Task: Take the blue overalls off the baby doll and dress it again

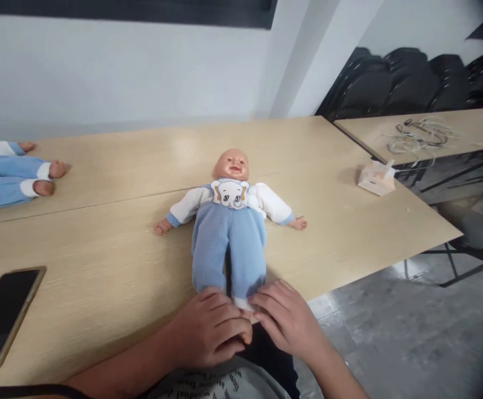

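Observation:
A baby doll lies face up on the wooden table, arms spread and legs toward me. It wears light blue fleece overalls, a white top with blue cuffs and an elephant face on the bib. My left hand curls over the end of the doll's leg on the left, and that foot is mostly hidden. With bent fingers, my right hand grips the white ankle cuff of the other leg. A bit of that foot shows between my hands, near the table's front edge.
A second doll in matching clothes lies at the far left, partly out of view. A phone rests at the near left. Toward the right stand a small paper box, tangled cables on another table, and stacked black chairs.

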Action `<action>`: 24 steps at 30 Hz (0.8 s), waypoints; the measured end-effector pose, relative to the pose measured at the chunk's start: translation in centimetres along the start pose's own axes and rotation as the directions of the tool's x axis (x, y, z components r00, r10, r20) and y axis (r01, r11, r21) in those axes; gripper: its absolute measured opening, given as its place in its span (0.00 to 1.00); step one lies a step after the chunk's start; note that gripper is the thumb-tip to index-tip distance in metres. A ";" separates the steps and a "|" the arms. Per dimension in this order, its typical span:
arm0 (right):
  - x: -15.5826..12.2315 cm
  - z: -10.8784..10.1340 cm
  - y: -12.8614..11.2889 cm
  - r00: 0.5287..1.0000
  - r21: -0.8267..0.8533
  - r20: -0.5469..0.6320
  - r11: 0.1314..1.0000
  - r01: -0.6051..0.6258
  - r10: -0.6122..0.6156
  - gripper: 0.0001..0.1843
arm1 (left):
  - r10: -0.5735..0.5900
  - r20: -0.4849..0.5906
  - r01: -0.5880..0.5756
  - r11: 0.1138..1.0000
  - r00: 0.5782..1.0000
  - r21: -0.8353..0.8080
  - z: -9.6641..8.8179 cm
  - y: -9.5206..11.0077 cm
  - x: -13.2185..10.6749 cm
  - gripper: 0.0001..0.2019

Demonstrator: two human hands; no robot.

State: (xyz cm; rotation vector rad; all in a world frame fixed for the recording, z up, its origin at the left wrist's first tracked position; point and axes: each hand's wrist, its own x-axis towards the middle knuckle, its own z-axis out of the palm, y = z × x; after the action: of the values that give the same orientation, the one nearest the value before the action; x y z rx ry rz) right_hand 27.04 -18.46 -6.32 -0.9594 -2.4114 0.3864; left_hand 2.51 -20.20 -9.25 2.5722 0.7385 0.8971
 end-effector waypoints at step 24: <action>30.8 1.6 10.6 0.844 -0.387 0.475 0.920 -0.055 0.250 0.27 | -0.758 0.151 0.655 0.422 0.634 -0.627 -8.1 -25.3 7.7 0.26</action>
State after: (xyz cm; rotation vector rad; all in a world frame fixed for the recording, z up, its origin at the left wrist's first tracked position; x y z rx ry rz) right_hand 12.93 10.54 -1.32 -1.3628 -2.9762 0.2879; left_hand -6.86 5.81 -10.79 1.3502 1.1917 0.8361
